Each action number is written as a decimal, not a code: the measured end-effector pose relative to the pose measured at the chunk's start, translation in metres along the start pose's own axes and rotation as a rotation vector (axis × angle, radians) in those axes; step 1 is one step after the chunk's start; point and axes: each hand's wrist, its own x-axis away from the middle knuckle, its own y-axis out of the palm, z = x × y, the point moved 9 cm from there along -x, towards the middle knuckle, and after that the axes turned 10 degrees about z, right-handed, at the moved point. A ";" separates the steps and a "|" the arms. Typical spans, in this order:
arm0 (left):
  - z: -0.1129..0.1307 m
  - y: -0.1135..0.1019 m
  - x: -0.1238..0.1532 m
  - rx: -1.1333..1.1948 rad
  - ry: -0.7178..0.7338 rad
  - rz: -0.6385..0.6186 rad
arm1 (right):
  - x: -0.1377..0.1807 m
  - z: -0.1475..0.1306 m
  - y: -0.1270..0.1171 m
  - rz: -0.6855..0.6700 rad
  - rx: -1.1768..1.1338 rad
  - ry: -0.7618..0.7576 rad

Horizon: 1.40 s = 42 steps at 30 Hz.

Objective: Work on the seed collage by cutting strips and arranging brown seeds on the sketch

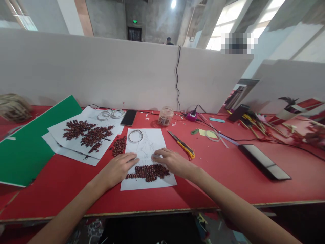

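Note:
A white sheet with a faint pencil drawing (132, 156) lies in front of me on the red table. Rows of dark red-brown seeds (149, 172) cover its lower part. My left hand (122, 167) rests on the sheet's left edge, fingers stretched out beside the seed rows. On the right side, my right hand (170, 161) lies over the paper with its fingers extended just above the seeds. Neither hand shows anything held. A roll of clear tape (135, 136) sits at the sheet's top left, and a loose pile of seeds (119, 146) lies left of it.
Left are sheets bearing a seed-covered branch design (88, 134), over a green board (15, 164). Behind stand a phone (128, 117), a glass jar (166, 116) and a purple power socket (192, 116). A yellow utility knife (182, 145) and a dark-edged flat case (264, 162) lie right.

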 end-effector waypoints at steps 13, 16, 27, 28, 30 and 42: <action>-0.053 0.000 -0.099 -0.188 -0.387 -0.020 | -0.023 0.081 -0.007 0.585 -0.609 0.635; -0.050 0.000 -0.095 -0.044 -0.458 0.057 | -0.029 0.076 0.004 0.637 -0.618 0.640; -0.030 0.022 -0.088 0.913 -0.534 0.178 | -0.030 0.045 -0.007 0.760 -0.450 0.417; -0.031 0.022 -0.087 0.907 -0.541 0.197 | -0.029 0.045 -0.007 0.761 -0.429 0.419; -0.033 0.019 -0.087 0.867 -0.552 0.232 | -0.027 0.044 -0.010 0.768 -0.407 0.424; -0.036 0.010 -0.087 0.699 -0.517 0.244 | -0.022 0.075 0.019 0.739 -0.942 0.722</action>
